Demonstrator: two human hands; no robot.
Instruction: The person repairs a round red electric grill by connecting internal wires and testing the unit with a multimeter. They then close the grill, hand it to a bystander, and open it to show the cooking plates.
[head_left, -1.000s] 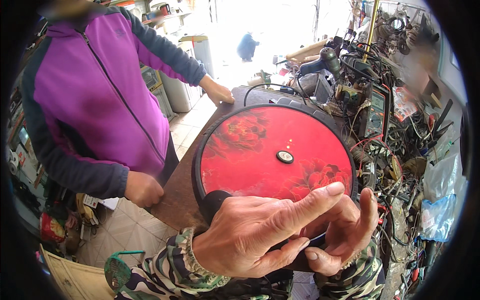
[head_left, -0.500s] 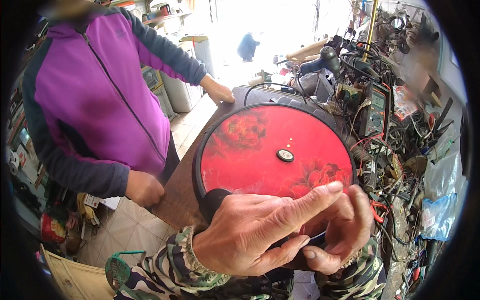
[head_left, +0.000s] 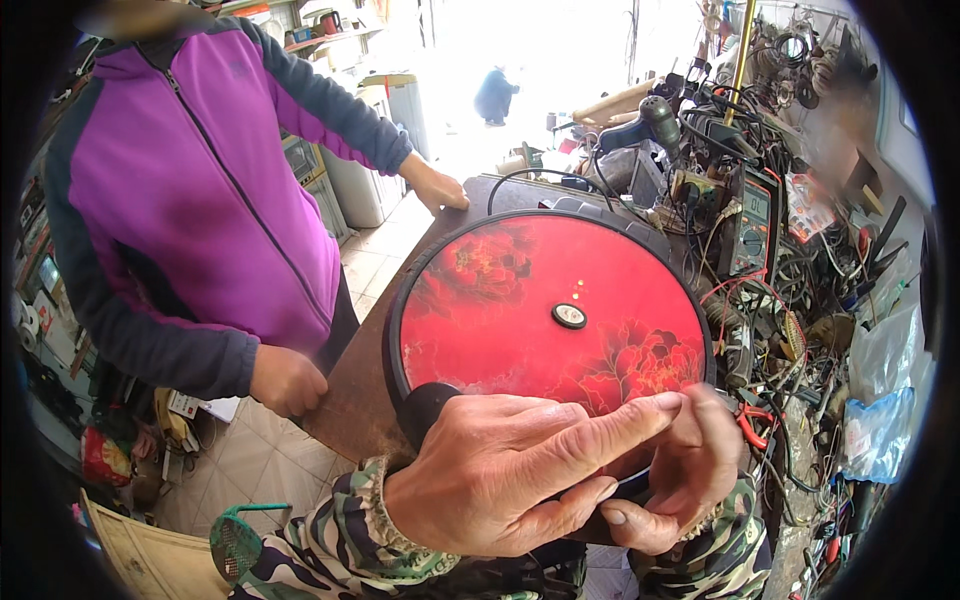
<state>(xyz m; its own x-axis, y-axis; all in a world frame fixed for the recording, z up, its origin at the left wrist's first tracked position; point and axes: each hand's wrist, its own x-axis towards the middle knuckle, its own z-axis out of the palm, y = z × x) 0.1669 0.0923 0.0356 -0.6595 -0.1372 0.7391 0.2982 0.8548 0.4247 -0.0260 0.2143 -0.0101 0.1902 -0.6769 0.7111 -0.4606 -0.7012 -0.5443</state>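
Observation:
A round electric griddle with a red flower-patterned lid (head_left: 500, 330) sits on a dark board-topped table (head_left: 370, 375). Its black handle (head_left: 428, 402) points toward me. Over the near edge of the lid, my left hand (head_left: 510, 465) has its index finger stretched out to the right and the thumb apart below it; the other fingers are mostly hidden. The tip of that index finger meets the fingers of my right hand (head_left: 690, 460). Those right fingers curve upward, with the thumb spread apart. I see nothing held in either hand.
At the left a person in a purple jacket (head_left: 210, 200) rests one hand (head_left: 435, 187) on the table corner. To the right are a multimeter (head_left: 752, 225), a heat gun (head_left: 645, 122), red-handled pliers (head_left: 755, 425), tangled cables and plastic bags (head_left: 880, 430). A cable (head_left: 530, 172) arcs behind the griddle.
My right fingers have shifted slightly left and down against my left index fingertip. My left hand has barely moved. The griddle and the other person's hands look nearly the same.

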